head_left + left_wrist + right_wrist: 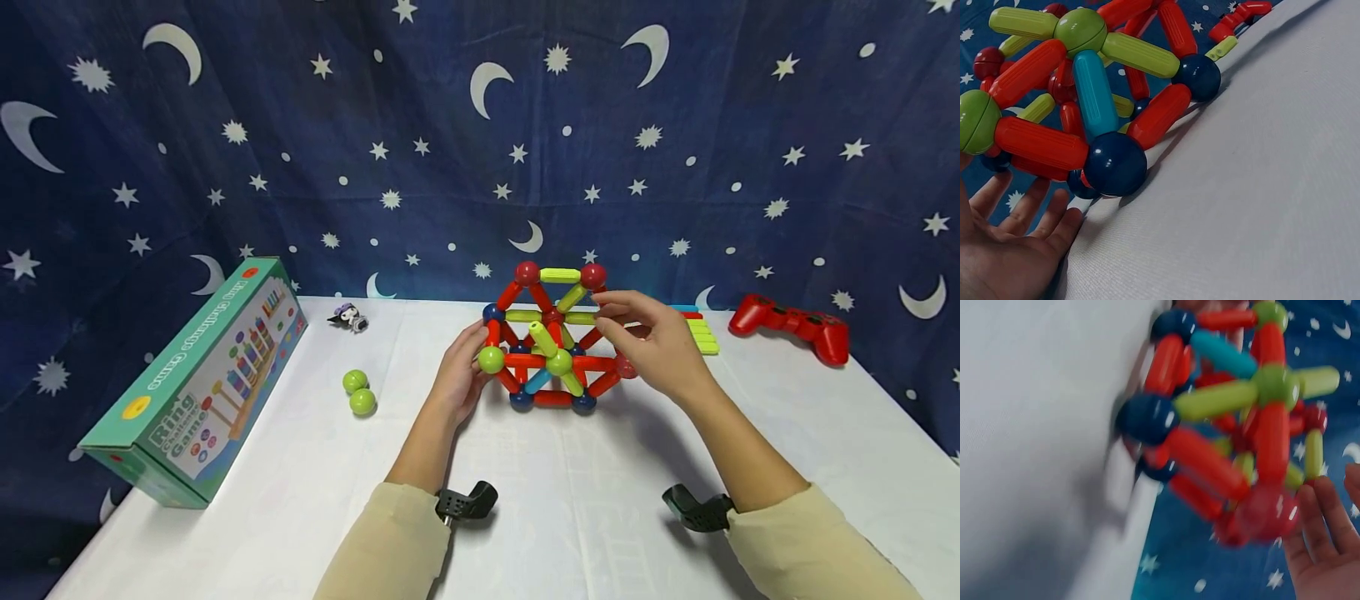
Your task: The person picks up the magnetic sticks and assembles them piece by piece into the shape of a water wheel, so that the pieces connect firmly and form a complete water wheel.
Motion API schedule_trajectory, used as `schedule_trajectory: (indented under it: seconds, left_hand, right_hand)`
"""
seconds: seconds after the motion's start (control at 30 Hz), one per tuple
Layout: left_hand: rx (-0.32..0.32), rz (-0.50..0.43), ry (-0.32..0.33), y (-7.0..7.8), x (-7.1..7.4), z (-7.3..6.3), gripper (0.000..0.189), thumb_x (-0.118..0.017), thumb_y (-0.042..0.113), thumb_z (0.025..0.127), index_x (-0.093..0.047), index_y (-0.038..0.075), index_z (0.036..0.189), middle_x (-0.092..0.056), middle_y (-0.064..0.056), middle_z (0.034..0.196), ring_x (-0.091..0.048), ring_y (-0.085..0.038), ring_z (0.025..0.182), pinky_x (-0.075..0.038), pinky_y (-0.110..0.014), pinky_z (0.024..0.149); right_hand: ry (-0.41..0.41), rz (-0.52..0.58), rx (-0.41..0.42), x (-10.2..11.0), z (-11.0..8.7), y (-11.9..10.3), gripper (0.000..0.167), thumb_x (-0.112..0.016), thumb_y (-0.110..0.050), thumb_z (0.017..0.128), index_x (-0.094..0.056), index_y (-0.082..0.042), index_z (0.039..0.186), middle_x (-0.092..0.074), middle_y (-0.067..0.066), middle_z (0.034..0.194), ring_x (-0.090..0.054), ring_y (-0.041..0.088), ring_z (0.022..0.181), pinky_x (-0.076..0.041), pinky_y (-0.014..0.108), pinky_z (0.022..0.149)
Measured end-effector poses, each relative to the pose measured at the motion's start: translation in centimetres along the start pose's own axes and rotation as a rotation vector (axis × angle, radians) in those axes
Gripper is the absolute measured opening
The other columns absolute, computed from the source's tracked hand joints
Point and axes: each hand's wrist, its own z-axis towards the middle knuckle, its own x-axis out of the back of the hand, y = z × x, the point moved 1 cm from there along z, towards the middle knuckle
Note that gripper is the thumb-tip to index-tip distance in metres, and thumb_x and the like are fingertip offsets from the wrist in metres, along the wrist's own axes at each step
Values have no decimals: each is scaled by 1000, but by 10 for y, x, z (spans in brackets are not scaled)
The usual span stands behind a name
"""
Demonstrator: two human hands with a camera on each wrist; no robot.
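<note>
A built frame of magnetic rods and balls (558,362) stands on the white table in front of me, with red, yellow-green and blue rods. Dark blue balls (1115,164) sit at its base, red balls at its top. My left hand (459,371) rests at its left side near a green ball (491,360); the left wrist view shows its fingers loosely extended beside the lower rods. At the upper right, my right hand (656,342) has its fingertips at the frame's red balls, fingers fairly straight. One yellow-green rod (542,339) sticks out freely from the front green ball.
Two loose green balls (362,402) and a small figurine (348,317) lie to the left, near a green game box (202,375). Spare rods (703,335) lie in a row behind my right hand. A red game controller (791,327) sits far right, before a starry curtain (420,125).
</note>
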Motion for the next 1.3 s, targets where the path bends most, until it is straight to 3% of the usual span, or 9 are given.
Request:
schedule_trajectory:
  seconds: [0.1, 0.17, 0.27, 0.37, 0.43, 0.57, 0.73, 0.87, 1.3]
  left_hand:
    - [-5, 6, -9, -1, -1, 0, 48, -52, 38, 106, -54, 22, 150, -59, -8, 148, -64, -21, 116, -54, -29, 98]
    - [-11, 9, -13, -1, -1, 0, 48, -51, 37, 106, -53, 21, 151, -59, -9, 148, -64, -21, 115, -54, -28, 97]
    - [-9, 11, -6, -1, -2, -1, 47, -52, 38, 106, -54, 22, 150, -59, -7, 148, -63, -21, 115, -54, -28, 97]
    - [-4, 10, 0, -1, -1, -1, 47, -52, 39, 105, -55, 23, 149, -59, -7, 148, -62, -22, 117, -54, -28, 99]
    - [-1, 9, -3, -1, -1, -1, 47, -53, 39, 105, -54, 22, 150, -58, -7, 148, -62, -22, 118, -53, -28, 99]
    - [-3, 5, -5, -2, -1, -1, 48, -52, 38, 105, -53, 21, 151, -57, -8, 148, -64, -22, 117, -54, -27, 98]
    - [1, -15, -4, -2, -1, 0, 48, -52, 38, 106, -53, 21, 151, -57, -8, 148, -65, -20, 115, -54, -29, 102]
    - [4, -20, 1, -1, -1, 0, 48, -53, 38, 106, -53, 21, 150, -58, -8, 147, -66, -20, 115, -54, -31, 104]
    - [12, -17, -33, -1, 0, -2, 49, -52, 41, 106, -52, 24, 152, -54, -6, 152, -57, -26, 131, -46, -41, 115]
  right_hand:
    - [72, -25, -29, 13, -4, 17, 33, -65, -23, 102, -68, -12, 133, -74, 16, 120, -63, -1, 100, -45, 4, 82]
    - [102, -73, -59, 21, -5, 32, 33, -64, -23, 102, -68, -11, 132, -74, 17, 119, -62, -2, 98, -43, 3, 81]
    - [106, -151, -107, 30, -7, 57, 34, -64, -18, 101, -66, -7, 134, -73, 22, 121, -69, 17, 102, -50, 15, 83]
    - [79, -219, -168, 35, -9, 83, 38, -62, -13, 100, -63, -4, 137, -69, 27, 125, -67, 42, 110, -55, 42, 89]
    - [57, -255, -204, 38, -10, 98, 40, -61, -10, 99, -61, -3, 138, -66, 30, 128, -64, 50, 114, -51, 59, 93]
    - [1, -319, -308, 41, -14, 120, 45, -63, -9, 97, -57, 0, 140, -60, 34, 134, -59, 54, 120, -45, 68, 99]
    - [-68, -371, -457, 41, -16, 131, 53, -63, -11, 97, -49, 3, 146, -50, 36, 141, -51, 56, 123, -45, 71, 100]
    - [-102, -402, -508, 41, -16, 134, 57, -63, -11, 97, -45, 2, 150, -46, 38, 143, -48, 56, 123, -45, 72, 100]
    - [-163, -458, -464, 52, -16, 142, 51, -66, -9, 94, -53, 6, 141, -53, 37, 136, -43, 60, 124, -36, 77, 103]
